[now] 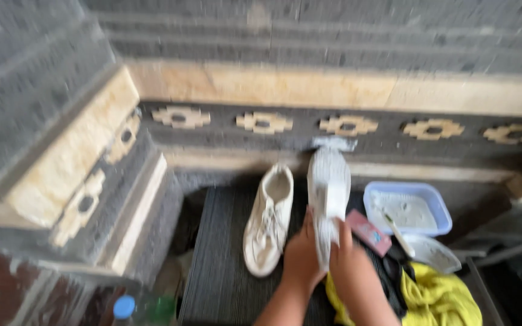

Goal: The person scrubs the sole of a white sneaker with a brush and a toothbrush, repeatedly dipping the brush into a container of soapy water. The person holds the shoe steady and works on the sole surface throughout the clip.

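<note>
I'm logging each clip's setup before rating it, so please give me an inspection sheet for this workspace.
Surface: dark ribbed mat on the ground, against a stone wall.
Job's things: white sneaker held with its sole towards the camera; its pair, a second white sneaker, lies on the mat to the left.
Clutter: blue tub of whitish liquid with a brush, pink bar, pale lid, yellow cloth, blue-capped bottle.
Grips: left hand and right hand both closed on the held sneaker's lower end.
Cables: nothing seen.
Surroundings: grey stone wall with a tan patterned band; image blurred.
</note>
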